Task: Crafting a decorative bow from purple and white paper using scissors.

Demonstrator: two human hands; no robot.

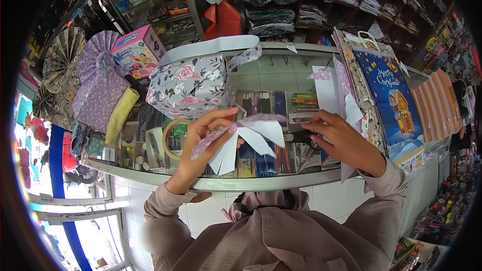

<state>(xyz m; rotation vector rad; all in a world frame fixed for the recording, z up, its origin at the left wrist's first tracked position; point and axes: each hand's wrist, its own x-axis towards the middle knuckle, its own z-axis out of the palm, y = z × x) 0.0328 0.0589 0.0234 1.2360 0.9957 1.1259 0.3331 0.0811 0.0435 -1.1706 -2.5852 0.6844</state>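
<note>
My left hand [211, 139] holds a fanned piece of purple floral paper [260, 130] with a white back, cut into pointed strips, above the glass counter. My right hand [335, 135] is to its right, thumb and fingers apart, over a dark object [299, 136] that may be scissors. Behind my left hand stands a box wrapped in grey floral paper [188, 84], with a pale band looping over its top. A roll of tape [168, 145] lies beside my left wrist. White and purple paper pieces [327, 86] lie beyond my right hand.
Left of the wrapped box are a pink toy box [137, 51], a purple floral fan-topped package [99, 98] and a folded yellow cloth [122, 114]. A blue Christmas gift bag [389, 101] and orange-striped paper [437, 105] lie at right. The counter's metal edge [263, 185] runs before me.
</note>
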